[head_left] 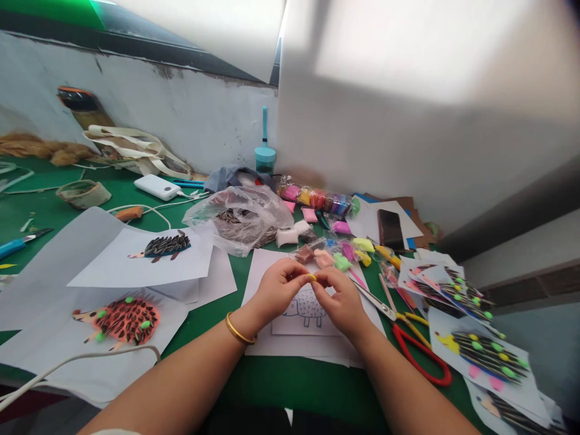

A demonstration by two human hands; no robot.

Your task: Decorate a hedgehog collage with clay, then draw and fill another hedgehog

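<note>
My left hand (283,287) and my right hand (338,296) meet fingertip to fingertip over the middle of the table. Both are closed in a pinch on a small bit of yellow modelling clay (312,277). Beneath them lies a white sheet with a line drawing of a sheep-like animal (312,309), partly covered by my hands. Just beyond my fingers are small packets of soft clay, among them a peach one (323,258), a green one (341,261) and a yellow one (364,244). Red-handled scissors (419,350) lie to the right of my right hand.
On the left are seed-covered hedgehog pictures (120,323) and a craft knife (20,243). Behind stand a plastic bag of seeds (240,217), a power bank (157,187) and a blue lidded cup (265,158). A phone (390,229) and more hedgehog pictures (480,356) lie rightward.
</note>
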